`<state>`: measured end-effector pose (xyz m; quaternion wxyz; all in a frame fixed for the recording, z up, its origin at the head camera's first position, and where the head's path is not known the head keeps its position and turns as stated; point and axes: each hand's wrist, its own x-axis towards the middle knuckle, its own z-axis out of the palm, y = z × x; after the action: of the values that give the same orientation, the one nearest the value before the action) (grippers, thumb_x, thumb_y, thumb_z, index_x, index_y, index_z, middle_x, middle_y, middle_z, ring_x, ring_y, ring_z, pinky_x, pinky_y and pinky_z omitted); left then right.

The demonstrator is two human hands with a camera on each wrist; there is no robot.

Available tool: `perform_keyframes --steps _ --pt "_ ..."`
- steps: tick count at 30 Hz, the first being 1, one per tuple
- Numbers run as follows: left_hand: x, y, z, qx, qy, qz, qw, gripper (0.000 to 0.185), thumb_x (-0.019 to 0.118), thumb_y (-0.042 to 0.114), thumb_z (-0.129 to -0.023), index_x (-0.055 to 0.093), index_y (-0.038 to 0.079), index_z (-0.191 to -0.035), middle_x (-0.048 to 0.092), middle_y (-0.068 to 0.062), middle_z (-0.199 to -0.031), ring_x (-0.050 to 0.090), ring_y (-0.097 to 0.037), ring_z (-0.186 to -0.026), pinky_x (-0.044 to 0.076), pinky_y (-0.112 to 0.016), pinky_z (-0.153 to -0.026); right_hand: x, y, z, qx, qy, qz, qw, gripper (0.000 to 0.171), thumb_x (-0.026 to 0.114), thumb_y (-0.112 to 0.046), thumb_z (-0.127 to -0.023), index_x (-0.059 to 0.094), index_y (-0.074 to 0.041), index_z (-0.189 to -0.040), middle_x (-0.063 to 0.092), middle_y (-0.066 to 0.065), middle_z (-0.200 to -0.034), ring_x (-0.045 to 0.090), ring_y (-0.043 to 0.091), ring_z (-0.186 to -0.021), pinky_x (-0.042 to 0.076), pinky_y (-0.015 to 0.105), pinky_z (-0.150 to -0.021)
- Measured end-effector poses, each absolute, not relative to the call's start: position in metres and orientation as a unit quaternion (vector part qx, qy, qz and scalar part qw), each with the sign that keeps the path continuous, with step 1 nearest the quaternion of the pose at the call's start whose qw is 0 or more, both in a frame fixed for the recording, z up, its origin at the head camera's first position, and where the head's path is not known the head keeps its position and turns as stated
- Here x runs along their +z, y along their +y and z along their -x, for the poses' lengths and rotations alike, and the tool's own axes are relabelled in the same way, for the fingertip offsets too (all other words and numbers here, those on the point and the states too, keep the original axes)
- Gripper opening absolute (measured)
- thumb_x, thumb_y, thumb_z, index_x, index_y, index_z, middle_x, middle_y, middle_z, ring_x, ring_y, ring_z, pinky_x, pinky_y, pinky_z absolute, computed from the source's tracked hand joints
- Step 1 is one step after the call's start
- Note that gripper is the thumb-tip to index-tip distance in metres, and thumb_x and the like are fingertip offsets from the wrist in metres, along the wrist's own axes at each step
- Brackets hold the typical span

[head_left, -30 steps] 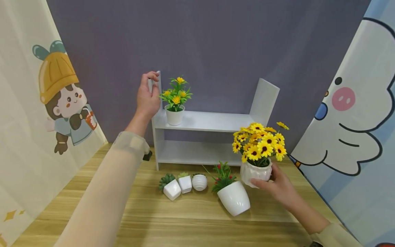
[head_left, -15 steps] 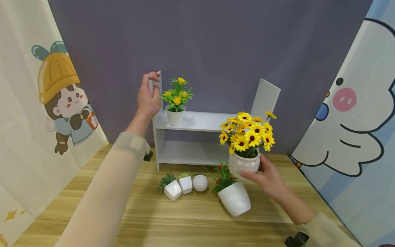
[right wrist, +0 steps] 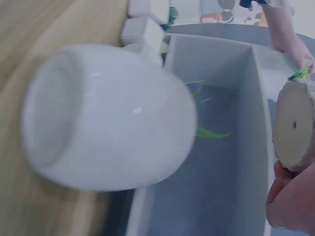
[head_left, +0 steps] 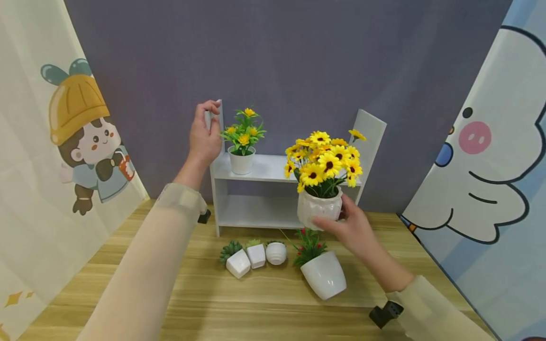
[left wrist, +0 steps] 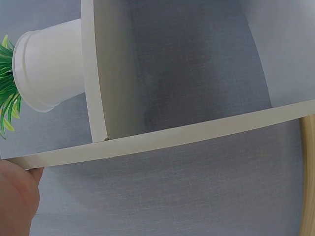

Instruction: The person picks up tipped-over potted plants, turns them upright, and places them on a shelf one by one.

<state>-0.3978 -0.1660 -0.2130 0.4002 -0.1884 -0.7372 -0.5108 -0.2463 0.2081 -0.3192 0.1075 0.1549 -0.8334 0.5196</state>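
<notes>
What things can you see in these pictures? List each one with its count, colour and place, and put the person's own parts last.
Shelf unit: one, white, at the back of the table.
Table: one, light wood, under everything.
Small flower pot: one, white with yellow flowers, on the upper shelf at its left end.
Sunflower pot: one, white with yellow flowers, held in the air in front of the shelf.
Tilted pot: one, white with red and green sprigs, on the table.
Mini succulent pots: three, white, in a row on the table.
Backdrop: one, grey, behind the shelf.
Cartoon curtains: two, either side.
Left hand: grips the shelf's left upright.
Right hand: holds the sunflower pot.
</notes>
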Motion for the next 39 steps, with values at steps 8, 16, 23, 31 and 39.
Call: perform_keyframes --steps 8,16,23,31,39 --pt "-0.214 -0.166 0.398 -0.519 -0.732 0.193 0.397 0.012 0.042 0.005 -0.115 0.049 0.008 -0.123 0.057 -0.008 -0.157 0.046 -0.018 -0.158 0.036 -0.033 -0.131 -0.301 0.185 0.265 0.542 -0.814 -0.164 0.127 0.069 0.088 -0.023 -0.096 0.054 -0.008 -0.154 0.069 0.019 -0.138 0.069 0.024 -0.109 0.06 0.028 -0.082" --pt "-0.214 -0.166 0.398 -0.518 -0.731 0.196 0.399 0.011 0.042 0.006 -0.115 0.049 0.007 -0.124 0.057 -0.008 -0.157 0.046 -0.018 -0.158 0.037 -0.033 -0.13 -0.285 0.162 0.281 0.556 -0.809 -0.138 0.128 0.078 0.09 -0.033 -0.093 0.052 -0.013 -0.158 0.066 0.015 -0.143 0.068 0.032 -0.12 0.06 0.035 -0.09" --pt "-0.214 -0.166 0.397 -0.514 -0.734 0.193 0.399 0.012 0.042 0.006 -0.115 0.049 0.007 -0.124 0.057 -0.007 -0.158 0.046 -0.017 -0.158 0.038 -0.035 -0.129 -0.276 0.151 0.297 0.57 -0.804 -0.114 0.126 0.085 0.09 -0.041 -0.092 0.049 -0.015 -0.161 0.06 0.011 -0.15 0.062 0.033 -0.129 0.059 0.045 -0.094" --pt "-0.213 -0.166 0.397 -0.509 -0.738 0.191 0.4 0.012 0.042 0.006 -0.115 0.049 0.007 -0.124 0.057 -0.006 -0.157 0.047 -0.017 -0.157 0.04 -0.037 -0.128 -0.276 0.145 0.315 0.571 -0.805 -0.084 0.14 0.084 0.089 -0.049 -0.09 0.052 -0.018 -0.159 0.06 0.01 -0.147 0.06 0.032 -0.131 0.058 0.047 -0.094" --pt "-0.214 -0.167 0.399 -0.515 -0.735 0.192 0.396 0.013 0.042 0.006 -0.115 0.049 0.008 -0.125 0.057 -0.006 -0.158 0.046 -0.018 -0.158 0.037 -0.034 -0.13 -0.28 0.14 0.325 0.55 -0.82 -0.069 0.145 0.091 0.089 -0.055 -0.088 0.049 -0.018 -0.161 0.06 0.01 -0.151 0.059 0.034 -0.135 0.058 0.055 -0.101"
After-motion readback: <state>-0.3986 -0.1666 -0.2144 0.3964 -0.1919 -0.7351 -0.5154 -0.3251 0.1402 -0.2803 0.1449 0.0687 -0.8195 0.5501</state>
